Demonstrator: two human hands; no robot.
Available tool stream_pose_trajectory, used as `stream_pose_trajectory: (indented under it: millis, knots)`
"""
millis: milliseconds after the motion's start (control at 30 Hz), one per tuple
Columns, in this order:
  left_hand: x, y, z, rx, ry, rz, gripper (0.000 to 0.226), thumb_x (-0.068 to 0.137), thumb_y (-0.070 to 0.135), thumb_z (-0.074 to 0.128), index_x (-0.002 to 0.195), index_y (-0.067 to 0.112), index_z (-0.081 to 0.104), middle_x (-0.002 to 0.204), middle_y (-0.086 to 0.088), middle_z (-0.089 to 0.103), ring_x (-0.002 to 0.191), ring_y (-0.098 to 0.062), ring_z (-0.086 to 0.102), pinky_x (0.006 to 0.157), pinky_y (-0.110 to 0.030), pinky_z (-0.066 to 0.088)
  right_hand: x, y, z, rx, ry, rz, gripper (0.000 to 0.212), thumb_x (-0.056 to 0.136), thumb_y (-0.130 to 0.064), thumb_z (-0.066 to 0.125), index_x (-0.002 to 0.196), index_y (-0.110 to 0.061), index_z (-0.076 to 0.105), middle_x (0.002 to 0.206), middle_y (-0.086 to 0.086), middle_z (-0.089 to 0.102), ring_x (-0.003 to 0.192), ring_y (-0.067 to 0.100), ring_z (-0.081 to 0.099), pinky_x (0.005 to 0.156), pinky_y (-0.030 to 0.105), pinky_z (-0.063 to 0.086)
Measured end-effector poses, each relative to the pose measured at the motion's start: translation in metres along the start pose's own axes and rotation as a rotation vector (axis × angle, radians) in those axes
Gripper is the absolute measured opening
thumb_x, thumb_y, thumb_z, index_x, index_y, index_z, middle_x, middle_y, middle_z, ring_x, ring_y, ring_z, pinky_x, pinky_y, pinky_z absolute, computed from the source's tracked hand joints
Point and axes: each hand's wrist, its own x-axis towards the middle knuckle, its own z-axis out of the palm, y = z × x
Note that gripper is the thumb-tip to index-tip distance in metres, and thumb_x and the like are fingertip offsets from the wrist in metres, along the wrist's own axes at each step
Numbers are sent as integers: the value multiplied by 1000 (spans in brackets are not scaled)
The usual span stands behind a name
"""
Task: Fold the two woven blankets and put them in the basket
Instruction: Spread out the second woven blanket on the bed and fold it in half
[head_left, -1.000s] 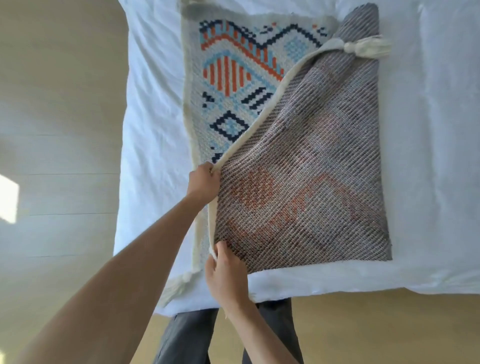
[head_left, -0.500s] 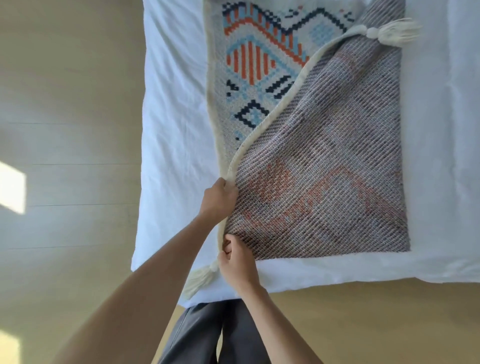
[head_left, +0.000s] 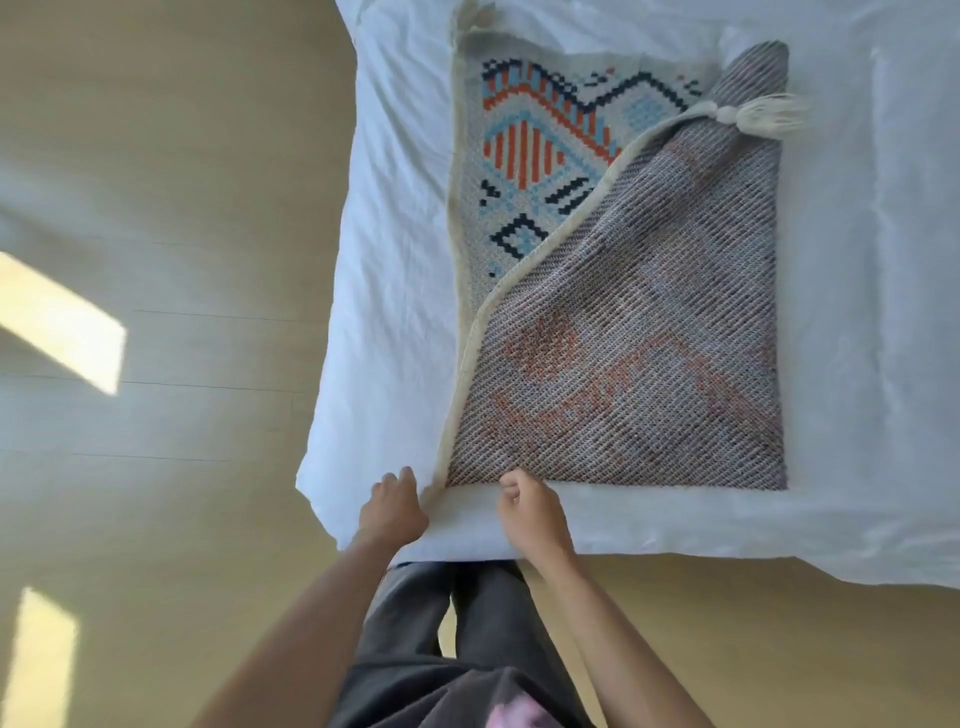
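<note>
One woven blanket (head_left: 623, 364) lies on the white bed (head_left: 395, 270). Its grey reverse side is folded diagonally over the patterned face (head_left: 524, 156), which shows blue, orange and navy shapes. A cream tassel (head_left: 769, 117) lies at the far right corner of the fold. My left hand (head_left: 392, 504) sits at the near left corner, fingers closed over the cream edge. My right hand (head_left: 530, 512) is curled on the blanket's near edge, a little to the right. No second blanket or basket is in view.
The bed's near edge (head_left: 675, 540) runs just in front of my legs in grey trousers (head_left: 467, 649). Light wooden floor (head_left: 156, 364) with bright sun patches lies to the left and below the bed.
Both hands have slid down the cream edge from the middle of the fold to the near corner. The folded flap now lies flatter and squarer on the bed.
</note>
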Motion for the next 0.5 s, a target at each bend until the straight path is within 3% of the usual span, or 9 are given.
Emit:
stream_pose_trajectory:
  millis: [133, 233, 367, 500]
  knots:
    - [-36, -8, -32, -128, 66, -2, 28, 87, 18, 49, 114, 11, 48, 114, -6, 54, 100, -22, 51, 77, -32, 44, -24, -22, -12, -37, -78, 4, 24, 94, -19, 41, 109, -13, 58, 110, 1, 61, 92, 15, 53, 77, 28, 44]
    - [-61, -21, -63, -325, 125, -1, 20, 87, 19, 48, 106, 14, 54, 101, -1, 62, 86, -17, 53, 71, -29, 42, -42, -47, -15, -35, -102, -15, 25, 94, -20, 41, 105, -8, 59, 106, 6, 62, 97, 22, 56, 80, 34, 45]
    - [-82, -59, -101, -487, 216, 30, 8, 89, 19, 50, 95, 17, 55, 84, 3, 62, 79, -20, 58, 68, -26, 44, -49, -91, -10, -85, -64, -98, 24, 95, -20, 42, 105, -8, 60, 102, 5, 62, 91, 20, 54, 76, 31, 42]
    - [-87, -125, -134, -511, 241, 35, 13, 89, 16, 52, 99, 12, 60, 84, -1, 62, 79, -21, 59, 68, -27, 45, -48, -147, 13, -98, -3, -124, 27, 95, -23, 40, 112, -12, 59, 99, 1, 60, 89, 18, 51, 69, 27, 36]
